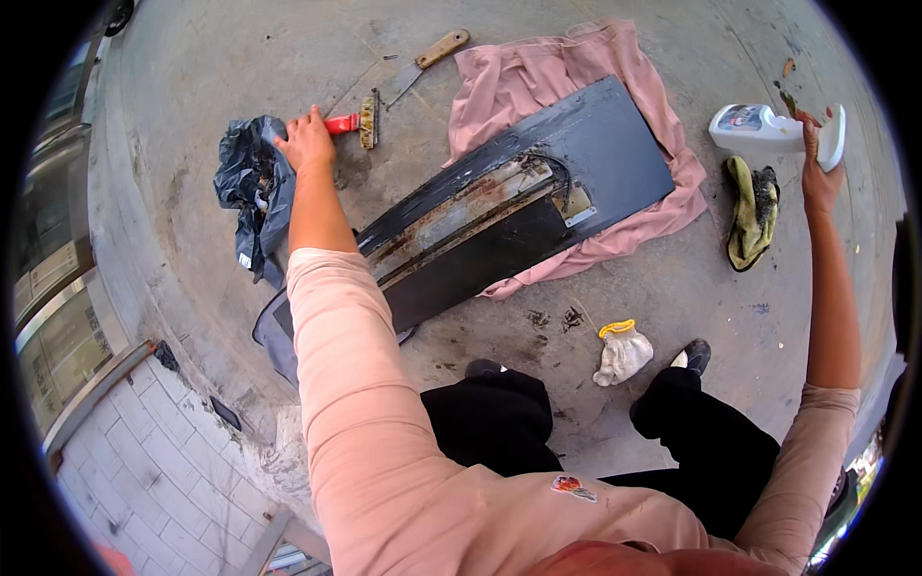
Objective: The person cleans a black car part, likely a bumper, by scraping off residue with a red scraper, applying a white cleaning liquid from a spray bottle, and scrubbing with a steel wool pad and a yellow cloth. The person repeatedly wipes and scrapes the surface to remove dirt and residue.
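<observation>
At the upper left my left hand closes round the end of a brush's red handle. The brush head has dirty yellowish bristles. Far to the right, my right hand grips the handle of a white plastic jug, which lies tilted on its side. A panel of dark metal with a rusty strip lies between my arms on a pink cloth. Beside my left hand is a crumpled black plastic bag.
A putty knife with a wooden handle lies on the concrete beyond the panel. Dirty yellow-green gloves lie below the jug. A white glove with a yellow cuff lies near my feet. Grey paving borders the left.
</observation>
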Action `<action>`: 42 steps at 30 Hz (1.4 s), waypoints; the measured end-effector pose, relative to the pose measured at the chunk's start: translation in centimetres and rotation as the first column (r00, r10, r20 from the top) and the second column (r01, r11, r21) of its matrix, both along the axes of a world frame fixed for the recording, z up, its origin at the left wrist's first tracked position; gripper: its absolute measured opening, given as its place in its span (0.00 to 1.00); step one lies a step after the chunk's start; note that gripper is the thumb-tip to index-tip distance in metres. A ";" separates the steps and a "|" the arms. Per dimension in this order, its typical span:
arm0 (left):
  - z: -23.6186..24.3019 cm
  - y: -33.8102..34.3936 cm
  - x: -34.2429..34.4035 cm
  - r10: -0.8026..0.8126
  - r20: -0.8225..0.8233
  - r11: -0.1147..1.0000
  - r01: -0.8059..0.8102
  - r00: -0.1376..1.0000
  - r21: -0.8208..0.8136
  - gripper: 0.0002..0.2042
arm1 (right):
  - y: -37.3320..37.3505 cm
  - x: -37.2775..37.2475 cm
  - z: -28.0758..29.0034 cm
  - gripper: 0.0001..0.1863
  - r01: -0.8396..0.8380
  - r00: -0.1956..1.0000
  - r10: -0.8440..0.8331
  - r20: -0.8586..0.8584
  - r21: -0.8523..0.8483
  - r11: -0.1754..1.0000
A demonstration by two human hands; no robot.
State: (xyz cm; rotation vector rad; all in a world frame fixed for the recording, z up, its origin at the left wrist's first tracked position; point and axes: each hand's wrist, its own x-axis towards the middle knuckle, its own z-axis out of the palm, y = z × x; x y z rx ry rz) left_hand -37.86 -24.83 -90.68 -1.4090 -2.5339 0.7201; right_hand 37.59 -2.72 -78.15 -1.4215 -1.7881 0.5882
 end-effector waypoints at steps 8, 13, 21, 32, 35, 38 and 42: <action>4.4 -6.8 3.9 -0.214 0.009 0.975 0.212 0.977 0.066 0.17 | -0.5 -1.9 -0.7 0.32 0.167 0.911 -0.090 0.401 -0.161 0.973; 11.4 -6.1 16.9 -0.171 0.474 0.971 0.067 0.864 0.228 0.18 | -9.3 0.5 -1.4 0.25 0.122 0.971 -0.060 0.233 -0.263 0.957; 13.8 -3.7 39.3 -0.210 0.763 0.948 0.319 0.612 0.005 0.31 | -11.8 -5.6 -8.7 0.22 -0.269 0.892 0.436 0.122 -0.632 0.727; 11.2 -6.7 52.2 0.088 0.759 0.996 -0.062 0.645 -0.062 0.31 | -10.2 -8.5 -15.4 0.16 -0.213 0.964 0.239 -0.117 -0.878 0.429; 10.3 -7.5 55.0 0.147 0.768 0.985 -0.162 0.623 -0.057 0.33 | -9.1 -8.8 -16.7 0.13 -0.254 0.953 0.245 -0.175 -0.904 0.343; 9.3 -7.1 56.4 0.150 0.776 0.979 -0.203 0.612 -0.029 0.34 | -8.2 -8.5 -17.3 0.10 -0.378 0.924 0.153 -0.350 -0.897 0.229; 8.9 -4.9 57.8 0.168 0.792 0.963 -0.269 0.587 -0.006 0.33 | -7.5 -8.5 -16.9 0.06 -0.392 0.912 0.205 -0.355 -0.902 0.182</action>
